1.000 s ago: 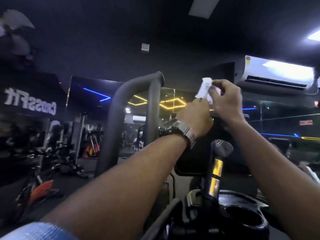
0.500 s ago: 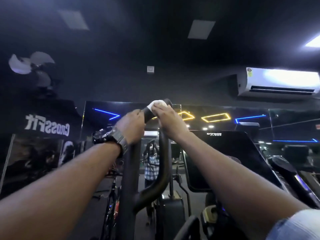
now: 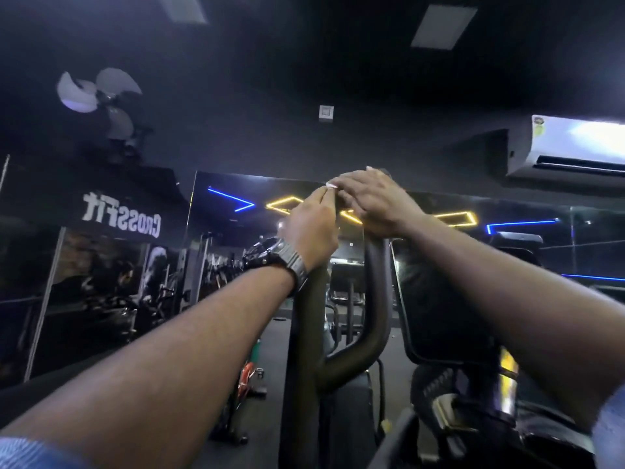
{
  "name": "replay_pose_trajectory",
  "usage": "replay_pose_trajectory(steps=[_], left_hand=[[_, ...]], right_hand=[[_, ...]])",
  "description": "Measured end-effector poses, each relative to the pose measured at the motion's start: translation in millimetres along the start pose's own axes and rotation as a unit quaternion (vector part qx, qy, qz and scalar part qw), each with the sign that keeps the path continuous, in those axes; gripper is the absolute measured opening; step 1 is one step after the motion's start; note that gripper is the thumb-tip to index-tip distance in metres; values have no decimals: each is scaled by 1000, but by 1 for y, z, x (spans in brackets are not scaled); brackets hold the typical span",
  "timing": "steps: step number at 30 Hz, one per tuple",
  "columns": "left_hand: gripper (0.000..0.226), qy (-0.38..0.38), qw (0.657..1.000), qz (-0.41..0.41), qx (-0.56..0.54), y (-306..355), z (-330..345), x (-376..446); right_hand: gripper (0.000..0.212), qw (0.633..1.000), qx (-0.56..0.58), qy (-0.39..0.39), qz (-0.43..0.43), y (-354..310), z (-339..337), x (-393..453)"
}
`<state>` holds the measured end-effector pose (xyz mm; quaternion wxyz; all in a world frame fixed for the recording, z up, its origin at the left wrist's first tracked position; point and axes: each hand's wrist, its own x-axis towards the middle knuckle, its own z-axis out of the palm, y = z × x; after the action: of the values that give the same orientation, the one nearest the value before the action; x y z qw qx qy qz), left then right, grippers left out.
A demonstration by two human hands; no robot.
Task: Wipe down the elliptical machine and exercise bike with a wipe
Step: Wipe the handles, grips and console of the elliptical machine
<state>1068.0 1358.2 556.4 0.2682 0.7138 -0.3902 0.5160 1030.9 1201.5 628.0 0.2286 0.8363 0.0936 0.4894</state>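
Both hands are up at the top of the elliptical's tall moving handlebar, the dark looped tube that rises just left of the machine's console. The right hand lies curled over the very top of that handlebar, palm down, fingers wrapped forward. The wipe shows only as a small white scrap peeking out at the fingertips, so most of it seems to be bunched under that palm. The left hand, a metal watch on its wrist, is closed to a pinch just beside the right one, thumb and forefinger meeting at the white edge; whether it grips the wipe or only steadies it, I cannot tell.

The wipe looks thin, limp and probably damp: it weighs nothing, folds on itself and will slide off a round tube unless pressed flat. Best held spread across the palm and fingers, wrapped round the bar, then drawn down its length. The handlebar itself is stiff but pivots, so the free hand should brace it lower down. The exercise bike is not clearly in view from here.
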Motion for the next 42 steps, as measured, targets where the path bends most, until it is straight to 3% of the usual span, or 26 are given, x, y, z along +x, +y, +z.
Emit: replay_pose_trajectory(steps=[4,6,9,11,14,20,23,26,28,33,35,39,42], left_hand=[[52,17,1000,-8,25,-1,-1,-2],[47,32,999,-15,15,-4,2,-1],[43,58,998,-31,-7,-6,4,-3],[43,63,998,-30,-10,-6,5,-4],[40,73,997,-31,-5,-9,6,-2],[42,78,997,-20,-10,-9,7,-3],[41,73,997,-18,-13,-9,6,-1],[38,65,998,-14,-7,-12,6,2],[36,63,998,-12,-3,-13,6,3],[42,56,998,-7,-5,-12,7,3],[44,49,999,-15,-5,-12,7,2],[42,43,999,-24,4,-8,4,2],[39,36,999,-22,5,-8,3,3]], right_hand=[[41,990,-71,7,124,9,-9,17],[52,992,-54,10,111,-17,-2,28],[43,997,-26,9,69,-28,-2,24],[37,995,-17,-5,99,-9,-10,19],[47,985,-26,2,172,5,-15,24],[43,1000,-16,-11,20,-16,-4,19],[50,996,-42,-25,74,10,-16,9],[52,989,-39,21,142,2,-12,9],[53,992,-5,30,124,-19,-2,12],[49,996,76,-54,-7,-16,-14,-3],[43,994,96,-46,9,-4,-21,-4],[38,989,106,51,86,-20,-8,7],[38,989,141,14,45,-34,-4,7]])
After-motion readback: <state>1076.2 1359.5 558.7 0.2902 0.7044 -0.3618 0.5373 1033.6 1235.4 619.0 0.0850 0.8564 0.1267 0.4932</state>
